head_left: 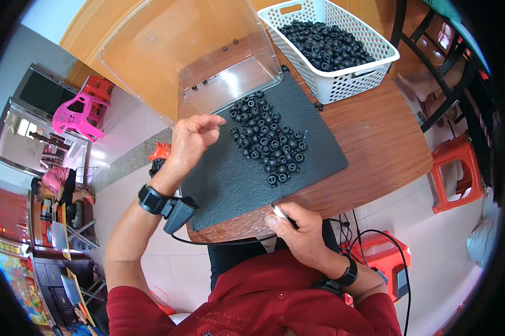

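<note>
My left hand (196, 140) hovers over the left part of a dark mat (219, 196), beside the clear plastic bin. Its index finger points toward the parts and stands a little apart from the thumb, with nothing visible between them. Small round black parts (263, 140) with a hole in the middle lie heaped on the mat. By the table's front edge, my right hand (303, 231) is closed around a small white tool (279, 211) with a dark tip. The palm hides the rest of that tool, so its kind does not show.
The clear plastic bin (230, 84), lying on its side, holds a few black parts. A white perforated basket (347, 84) full of them stands at the far right of the wooden table (375, 145). A black cable (235, 242) runs along the front edge. Red stools (457, 173) stand around.
</note>
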A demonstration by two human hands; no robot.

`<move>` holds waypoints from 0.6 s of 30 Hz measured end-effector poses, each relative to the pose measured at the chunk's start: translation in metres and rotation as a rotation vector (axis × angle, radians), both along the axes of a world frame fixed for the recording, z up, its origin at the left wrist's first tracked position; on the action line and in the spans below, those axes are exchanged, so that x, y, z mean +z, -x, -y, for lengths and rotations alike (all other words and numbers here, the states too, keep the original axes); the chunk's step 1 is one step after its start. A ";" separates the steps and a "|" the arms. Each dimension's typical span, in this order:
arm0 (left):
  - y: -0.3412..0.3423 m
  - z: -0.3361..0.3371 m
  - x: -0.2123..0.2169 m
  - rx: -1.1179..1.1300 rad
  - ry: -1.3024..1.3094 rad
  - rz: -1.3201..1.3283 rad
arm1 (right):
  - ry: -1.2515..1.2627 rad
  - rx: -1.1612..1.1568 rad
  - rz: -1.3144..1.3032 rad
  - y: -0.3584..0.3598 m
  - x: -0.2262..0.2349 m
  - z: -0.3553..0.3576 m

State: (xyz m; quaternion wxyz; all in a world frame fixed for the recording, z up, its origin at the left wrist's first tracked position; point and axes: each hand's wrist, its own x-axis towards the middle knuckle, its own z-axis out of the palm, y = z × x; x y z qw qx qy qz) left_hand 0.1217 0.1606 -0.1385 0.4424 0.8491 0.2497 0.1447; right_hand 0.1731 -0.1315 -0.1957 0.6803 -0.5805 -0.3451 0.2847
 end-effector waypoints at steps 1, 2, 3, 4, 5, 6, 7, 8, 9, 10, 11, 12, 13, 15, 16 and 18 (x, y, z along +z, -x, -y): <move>0.005 0.000 -0.010 -0.014 -0.085 0.020 | 0.019 0.018 -0.035 0.000 0.002 0.001; 0.009 -0.001 -0.019 -0.024 -0.171 0.039 | 0.039 0.037 -0.071 0.000 0.004 0.001; 0.007 0.002 -0.021 -0.056 -0.265 0.062 | 0.037 0.030 -0.066 0.000 0.002 0.001; 0.004 0.004 -0.024 -0.066 -0.305 0.057 | 0.035 0.023 -0.061 0.000 -0.001 0.001; 0.002 0.005 -0.026 -0.076 -0.344 0.052 | 0.032 0.017 -0.056 0.001 -0.003 0.001; 0.000 0.007 -0.028 -0.084 -0.386 0.047 | 0.033 0.012 -0.060 0.001 -0.002 0.001; -0.002 0.005 -0.032 -0.100 -0.433 0.062 | 0.034 0.007 -0.065 0.002 -0.002 0.001; -0.003 0.006 -0.033 -0.089 -0.454 0.048 | 0.034 0.001 -0.070 0.002 -0.001 0.001; -0.005 0.007 -0.033 -0.077 -0.475 0.031 | 0.041 0.006 -0.068 0.002 -0.001 0.001; -0.006 0.009 -0.033 -0.066 -0.497 0.016 | 0.048 0.010 -0.065 0.002 -0.002 0.002; -0.008 0.009 -0.032 -0.063 -0.526 0.021 | 0.055 0.014 -0.062 0.002 -0.002 0.002; -0.009 0.009 -0.033 -0.065 -0.553 0.023 | 0.053 0.014 -0.061 0.002 -0.002 0.001; -0.009 0.008 -0.032 -0.070 -0.576 0.009 | 0.051 0.014 -0.058 0.002 -0.001 0.001; -0.006 0.005 -0.030 -0.082 -0.624 -0.021 | 0.049 0.020 -0.062 0.002 0.000 0.001; -0.004 0.003 -0.030 -0.067 -0.614 -0.029 | 0.051 0.026 -0.067 0.002 0.000 0.001; 0.001 0.000 -0.031 -0.036 -0.595 -0.048 | 0.064 0.035 -0.065 0.002 0.000 0.001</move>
